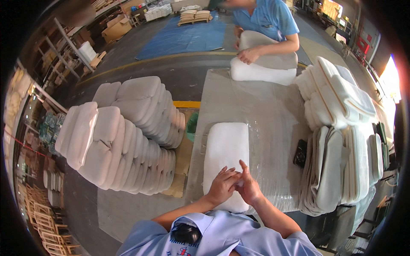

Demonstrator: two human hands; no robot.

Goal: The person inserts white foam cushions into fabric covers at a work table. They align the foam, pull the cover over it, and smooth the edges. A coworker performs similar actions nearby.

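Note:
A white, soft-looking rectangular pad (226,145) lies lengthwise in front of me on the plastic-covered table. My left hand (222,187) and my right hand (249,187) meet over its near half. The fingers of both hands are bent and drawn together at the tips, and one right finger or thumb points up. Anything small between them is hidden. Beyond the pad's far end, across the table, a co-worker's hands rest on a grey cushion cover (267,51) that lies over another white pad (262,73).
Tall stacks of grey covered cushions (132,145) stand left of the table (273,128). On its right side are white padding sheets (333,94), folded grey covers (322,170) and a small black object (300,153). A green bag (192,126) hangs at the left edge.

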